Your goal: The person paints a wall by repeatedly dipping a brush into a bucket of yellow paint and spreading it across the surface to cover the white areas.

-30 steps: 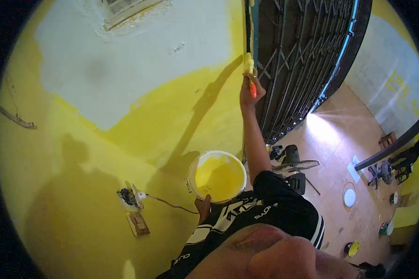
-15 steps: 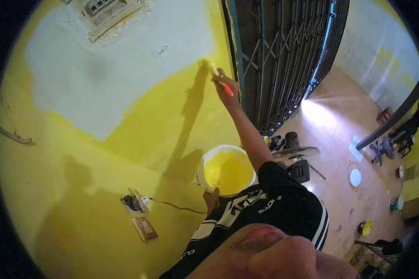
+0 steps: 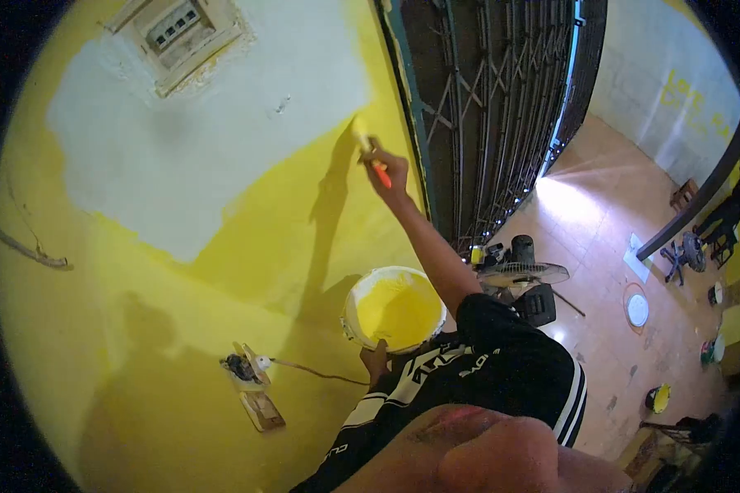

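My right hand (image 3: 392, 167) is closed around a paintbrush (image 3: 381, 175) with an orange-red handle. The bristle end is against the wall, along the line where fresh yellow meets the pale unpainted patch (image 3: 173, 156). Below that arm, my left hand (image 3: 375, 359) grips the rim of a white bucket (image 3: 350, 315), thumb over its edge. Yellow paint (image 3: 399, 312) coats the inside of the bucket, which is held close to my black shirt. The shadow of my arm and brush falls across the yellow wall (image 3: 255, 238).
Right of the brush stands a dark folding metal gate (image 3: 485, 107). A fan (image 3: 522, 271) is on the floor below it. An electrical box (image 3: 177, 37) is set high in the wall; a socket with a plug (image 3: 263, 361) and cord sits lower. Several paint containers stand on the tiled floor (image 3: 584, 320).
My view has shifted slightly, so the wall sits lower in the picture. The brush has moved a little along the pale patch's edge; both hands keep their holds.
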Demonstrator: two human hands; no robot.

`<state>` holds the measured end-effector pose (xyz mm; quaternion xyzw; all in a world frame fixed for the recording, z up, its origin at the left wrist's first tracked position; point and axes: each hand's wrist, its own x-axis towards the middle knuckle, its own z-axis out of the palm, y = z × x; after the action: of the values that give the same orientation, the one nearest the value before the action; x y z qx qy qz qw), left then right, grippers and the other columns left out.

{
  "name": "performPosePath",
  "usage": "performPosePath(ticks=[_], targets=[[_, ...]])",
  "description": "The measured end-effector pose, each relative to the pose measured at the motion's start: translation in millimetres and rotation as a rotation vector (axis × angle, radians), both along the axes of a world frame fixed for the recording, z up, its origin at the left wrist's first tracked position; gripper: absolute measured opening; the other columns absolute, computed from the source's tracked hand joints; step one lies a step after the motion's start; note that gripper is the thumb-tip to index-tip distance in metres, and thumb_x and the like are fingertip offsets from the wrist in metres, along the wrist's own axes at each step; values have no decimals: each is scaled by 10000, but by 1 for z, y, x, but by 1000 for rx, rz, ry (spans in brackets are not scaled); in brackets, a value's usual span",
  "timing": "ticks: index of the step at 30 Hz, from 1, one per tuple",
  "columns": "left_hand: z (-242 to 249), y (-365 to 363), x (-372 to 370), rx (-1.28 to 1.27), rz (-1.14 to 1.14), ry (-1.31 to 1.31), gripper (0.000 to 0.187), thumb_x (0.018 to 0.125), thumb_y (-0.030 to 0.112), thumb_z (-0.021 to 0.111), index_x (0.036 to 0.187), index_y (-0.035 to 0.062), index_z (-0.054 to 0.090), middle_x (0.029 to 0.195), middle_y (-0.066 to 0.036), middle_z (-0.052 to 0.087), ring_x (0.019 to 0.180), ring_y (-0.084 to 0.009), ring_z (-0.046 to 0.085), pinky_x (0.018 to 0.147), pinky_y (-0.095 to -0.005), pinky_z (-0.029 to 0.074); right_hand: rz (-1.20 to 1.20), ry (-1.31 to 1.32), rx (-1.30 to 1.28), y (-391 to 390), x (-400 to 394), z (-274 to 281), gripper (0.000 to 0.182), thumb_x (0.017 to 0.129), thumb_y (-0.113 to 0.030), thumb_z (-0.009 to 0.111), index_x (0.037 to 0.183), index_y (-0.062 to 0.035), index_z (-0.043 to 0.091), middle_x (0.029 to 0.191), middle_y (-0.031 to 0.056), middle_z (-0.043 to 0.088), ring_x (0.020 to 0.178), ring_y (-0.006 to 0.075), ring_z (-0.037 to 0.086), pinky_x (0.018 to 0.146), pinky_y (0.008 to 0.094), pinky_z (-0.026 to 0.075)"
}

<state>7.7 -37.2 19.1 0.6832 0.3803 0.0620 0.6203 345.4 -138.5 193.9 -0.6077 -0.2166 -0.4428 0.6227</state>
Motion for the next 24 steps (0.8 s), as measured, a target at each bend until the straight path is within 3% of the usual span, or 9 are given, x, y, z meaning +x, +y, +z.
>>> performPosePath(ticks=[5, 7, 10, 11, 14, 16, 19, 21, 24], targets=[[-15, 13, 9, -144, -220, 36, 476, 687, 255, 670, 1010, -41, 485, 841, -136, 520, 671, -225, 430, 616, -439, 390, 378, 27, 72, -7, -59, -14, 85, 765, 54, 595, 731, -20, 621, 752, 73, 648, 897, 214, 621, 807, 299, 471], [1, 3, 9, 3, -185, 123, 552, 687, 250, 667, 1096, -39, 434, 918, -149, 528, 675, -247, 472, 618, -418, 403, 435, 399, 257, -8, -86, -38, 78, 802, 20, 570, 772, -34, 619, 842, 45, 640, 882, 206, 615, 812, 309, 485], [-33, 13, 16, 127, -192, 143, 545, 678, 221, 660, 1093, -59, 445, 926, -152, 550, 694, -259, 516, 621, -385, 409, 897, 738, 865, -16, -119, -104, 18, 828, -77, 571, 838, -74, 585, 900, 45, 617, 809, 175, 610, 777, 299, 499], [-26, 6, 13, -159, -111, -163, 251, 689, 133, 621, 865, -41, 582, 757, -124, 618, 622, -207, 582, 569, -308, 448, 1111, 745, 1008, -26, -123, -135, 29, 829, -106, 577, 850, -87, 572, 894, 42, 612, 792, 171, 610, 754, 291, 503], [-54, 21, 16, 49, -194, -106, 254, 690, 117, 619, 871, -57, 575, 766, -116, 619, 650, -202, 576, 604, -323, 447, 1167, 1076, 1043, -60, -143, -196, 79, 806, -141, 611, 796, -123, 536, 718, 42, 565, 583, 162, 566, 833, 340, 479], [-19, 7, 14, 55, -158, -95, 255, 689, 108, 620, 871, -63, 574, 772, -110, 620, 652, -198, 573, 606, -322, 445, 1553, 1107, 740, -77, -147, -225, 58, 816, -141, 595, 840, -92, 576, 786, 37, 599, 613, 159, 612, 601, 250, 518], [-31, 9, 15, 125, -162, -146, 254, 687, 94, 622, 873, -71, 573, 790, -103, 621, 664, -193, 570, 614, -318, 442, 1172, 1459, 392, -76, -157, -217, 99, 800, -131, 608, 865, -63, 577, 724, 57, 590, 542, 166, 601, 536, 246, 519], [-38, 8, 9, 181, -200, -191, 253, 686, 87, 622, 875, -74, 573, 801, -103, 621, 673, -191, 571, 620, -315, 441, 1048, 1468, 320, -69, -165, -217, 126, 776, -134, 629, 856, -54, 574, 682, 56, 587, 529, 170, 603, 522, 271, 531], [-23, -2, 11, -85, -29, -219, 258, 683, 87, 621, 877, -76, 576, 816, -108, 622, 701, -196, 573, 644, -315, 442, 865, 1446, 215, -58, -173, -239, 187, 734, -138, 652, 867, -26, 585, 591, 59, 579, 489, 165, 593, 504, 288, 533]])
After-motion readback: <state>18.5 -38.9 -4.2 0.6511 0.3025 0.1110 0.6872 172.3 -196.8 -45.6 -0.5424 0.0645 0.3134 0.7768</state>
